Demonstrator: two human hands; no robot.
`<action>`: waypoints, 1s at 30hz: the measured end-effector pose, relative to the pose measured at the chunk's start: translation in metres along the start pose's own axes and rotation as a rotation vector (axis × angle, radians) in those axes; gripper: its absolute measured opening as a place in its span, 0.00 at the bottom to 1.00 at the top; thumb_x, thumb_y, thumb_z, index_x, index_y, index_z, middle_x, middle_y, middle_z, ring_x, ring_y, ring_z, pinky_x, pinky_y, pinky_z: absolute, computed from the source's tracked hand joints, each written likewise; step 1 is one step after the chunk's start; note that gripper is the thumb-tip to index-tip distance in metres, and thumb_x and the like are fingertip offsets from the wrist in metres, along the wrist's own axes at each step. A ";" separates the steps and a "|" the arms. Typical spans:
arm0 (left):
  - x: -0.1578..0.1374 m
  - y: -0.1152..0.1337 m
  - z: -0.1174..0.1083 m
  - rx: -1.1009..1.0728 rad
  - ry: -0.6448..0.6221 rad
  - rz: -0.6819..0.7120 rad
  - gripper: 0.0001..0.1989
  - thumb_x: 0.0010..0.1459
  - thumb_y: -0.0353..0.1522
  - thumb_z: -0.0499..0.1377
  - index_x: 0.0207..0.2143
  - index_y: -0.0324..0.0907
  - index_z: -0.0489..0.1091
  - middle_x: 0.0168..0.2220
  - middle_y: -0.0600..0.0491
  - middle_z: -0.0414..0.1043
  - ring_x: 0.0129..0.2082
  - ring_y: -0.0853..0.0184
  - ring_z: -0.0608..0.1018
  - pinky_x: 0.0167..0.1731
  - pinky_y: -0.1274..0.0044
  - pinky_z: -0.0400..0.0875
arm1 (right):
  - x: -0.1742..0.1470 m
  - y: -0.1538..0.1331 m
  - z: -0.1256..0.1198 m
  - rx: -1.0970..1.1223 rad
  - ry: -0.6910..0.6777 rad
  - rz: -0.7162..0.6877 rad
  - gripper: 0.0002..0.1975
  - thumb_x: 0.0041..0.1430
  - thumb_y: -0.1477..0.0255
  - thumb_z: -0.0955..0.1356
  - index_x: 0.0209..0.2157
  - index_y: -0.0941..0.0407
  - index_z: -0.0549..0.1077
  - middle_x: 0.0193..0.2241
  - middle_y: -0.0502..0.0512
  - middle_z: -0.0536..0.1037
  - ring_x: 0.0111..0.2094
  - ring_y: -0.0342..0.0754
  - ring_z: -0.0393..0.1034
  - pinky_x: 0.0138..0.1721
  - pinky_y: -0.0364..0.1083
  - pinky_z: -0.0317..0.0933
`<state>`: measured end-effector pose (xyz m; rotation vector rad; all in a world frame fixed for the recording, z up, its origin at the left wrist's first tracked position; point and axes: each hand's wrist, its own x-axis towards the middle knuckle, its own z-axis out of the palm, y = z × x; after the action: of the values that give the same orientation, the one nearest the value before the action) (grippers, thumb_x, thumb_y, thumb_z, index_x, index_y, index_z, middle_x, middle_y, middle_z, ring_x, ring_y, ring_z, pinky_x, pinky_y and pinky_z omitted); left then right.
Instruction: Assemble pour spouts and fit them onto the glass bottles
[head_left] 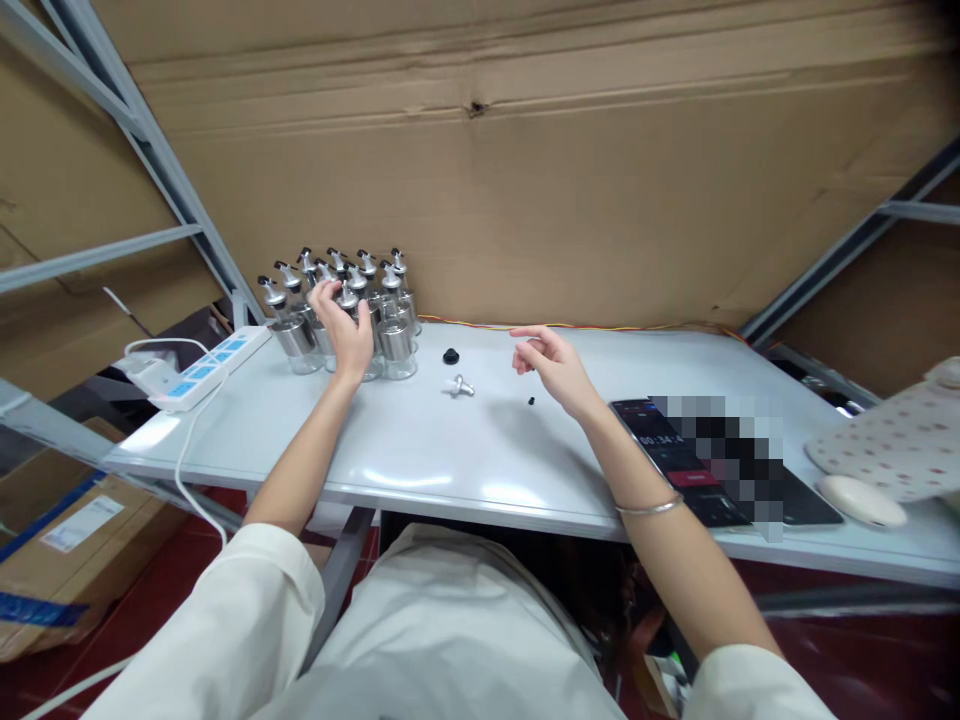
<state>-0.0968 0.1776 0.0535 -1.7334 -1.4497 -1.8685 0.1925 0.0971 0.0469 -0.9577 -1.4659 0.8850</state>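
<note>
My left hand (346, 335) reaches into a cluster of glass oil bottles (397, 345) with steel sleeves and metal pour spouts, at the left back of the table. Its fingers and thumb curve around one oil bottle (347, 298), whose spout shows between them; the hand hides most of its body. Above the table, my right hand (551, 368) is empty, its index finger stretched out to the left and the other fingers bent. Between the hands lie a black stopper (451, 356), a loose metal pour spout (460, 386) and a tiny black cap (531, 401).
On the white table (450, 460), a white power strip (217, 365) with a cable lies at the left edge. A phone (667, 440) showing a timer is at the right, by a cream oval object (862, 499) and a spotted cover (892, 440). Cardboard (525, 200) stands behind.
</note>
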 end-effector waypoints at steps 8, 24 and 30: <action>0.002 -0.015 0.002 -0.068 -0.080 -0.102 0.26 0.48 0.20 0.50 0.51 0.40 0.53 0.53 0.43 0.60 0.55 0.64 0.66 0.59 0.70 0.56 | -0.001 -0.004 0.003 0.042 -0.003 -0.013 0.15 0.51 0.61 0.69 0.37 0.55 0.69 0.18 0.44 0.71 0.20 0.41 0.63 0.28 0.45 0.58; -0.017 0.009 -0.032 -0.264 -0.248 -0.292 0.16 0.55 0.41 0.57 0.41 0.42 0.58 0.35 0.52 0.69 0.32 0.66 0.74 0.42 0.70 0.68 | -0.004 -0.007 0.007 -0.023 0.001 -0.015 0.13 0.53 0.64 0.66 0.39 0.56 0.68 0.18 0.44 0.70 0.21 0.41 0.63 0.29 0.45 0.57; -0.044 0.067 -0.053 -0.605 -0.463 -0.423 0.22 0.49 0.44 0.62 0.41 0.41 0.62 0.37 0.51 0.72 0.33 0.67 0.75 0.38 0.74 0.68 | -0.041 -0.044 0.026 -0.315 -0.059 -0.055 0.11 0.59 0.68 0.63 0.41 0.56 0.71 0.29 0.53 0.76 0.32 0.47 0.70 0.35 0.47 0.62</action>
<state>-0.0703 0.0857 0.0593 -2.4173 -1.6135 -2.4299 0.1653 0.0421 0.0684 -1.1221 -1.7069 0.6575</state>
